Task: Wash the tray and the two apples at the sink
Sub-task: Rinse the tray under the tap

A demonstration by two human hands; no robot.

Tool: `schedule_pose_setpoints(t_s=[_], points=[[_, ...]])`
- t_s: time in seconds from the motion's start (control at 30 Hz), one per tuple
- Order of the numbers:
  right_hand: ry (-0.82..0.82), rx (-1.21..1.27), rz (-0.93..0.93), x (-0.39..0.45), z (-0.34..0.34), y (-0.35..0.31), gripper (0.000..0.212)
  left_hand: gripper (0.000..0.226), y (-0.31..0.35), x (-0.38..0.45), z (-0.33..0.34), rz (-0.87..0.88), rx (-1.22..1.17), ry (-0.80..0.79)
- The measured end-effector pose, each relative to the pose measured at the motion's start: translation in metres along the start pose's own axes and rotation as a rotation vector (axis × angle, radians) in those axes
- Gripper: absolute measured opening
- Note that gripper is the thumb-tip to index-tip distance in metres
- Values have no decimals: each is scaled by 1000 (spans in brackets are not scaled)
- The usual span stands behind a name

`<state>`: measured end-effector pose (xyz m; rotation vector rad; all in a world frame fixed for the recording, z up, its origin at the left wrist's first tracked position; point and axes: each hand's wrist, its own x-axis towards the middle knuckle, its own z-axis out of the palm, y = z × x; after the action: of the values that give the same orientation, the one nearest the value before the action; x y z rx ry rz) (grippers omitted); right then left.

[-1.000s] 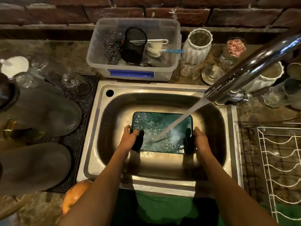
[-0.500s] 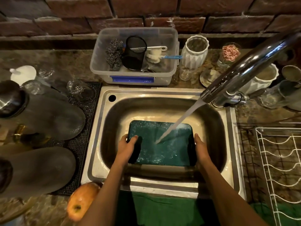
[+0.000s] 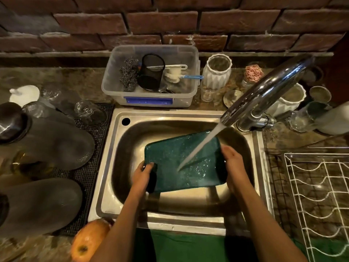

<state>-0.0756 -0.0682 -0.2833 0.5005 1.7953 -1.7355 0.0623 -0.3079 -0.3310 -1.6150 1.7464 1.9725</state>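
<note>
A dark green rectangular tray [image 3: 170, 159] with black handles is held over the steel sink [image 3: 188, 212], tilted with its right end raised. My left hand [image 3: 142, 175] grips its left handle and my right hand [image 3: 234, 163] grips its right end. Water from the chrome tap [image 3: 264, 95] runs in a slanted stream onto the tray's middle. One orange-yellow apple [image 3: 88, 241] lies on the counter at the sink's front left corner, partly behind my left forearm. No second apple shows.
A clear plastic box [image 3: 151, 99] with scourers, a black mesh cup and brushes stands behind the sink. Grey plates [image 3: 56, 140] and glasses rest on a black mat at left. White jars [image 3: 219, 72] stand at the back right. A white wire rack [image 3: 321, 195] lies at right.
The tray has been lifted and tilted, its right end raised toward the tap. My right hand moved up with it. The view shifted down, so the apple shows more fully.
</note>
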Motion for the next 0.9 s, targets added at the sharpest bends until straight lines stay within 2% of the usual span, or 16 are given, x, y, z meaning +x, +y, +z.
schedule_pose_setpoints(t_s=[0.13,0.3,0.53,0.77,0.9], points=[[30,-114,-39,5,-3,-22,28,20,0,-7,13,-36,22,-49],[95,-116,22,11,-12,-19,29,28,8,-14,15,-33,33,30],[134,-51,162,8,-14,13,31,30,43,-33,3,134,-2,131],[65,144,295,-4,-6,33,33,30,61,-44,-10,329,56,121],[35,279,225,-10,-8,33,31,32,51,-37,-20,288,29,118]])
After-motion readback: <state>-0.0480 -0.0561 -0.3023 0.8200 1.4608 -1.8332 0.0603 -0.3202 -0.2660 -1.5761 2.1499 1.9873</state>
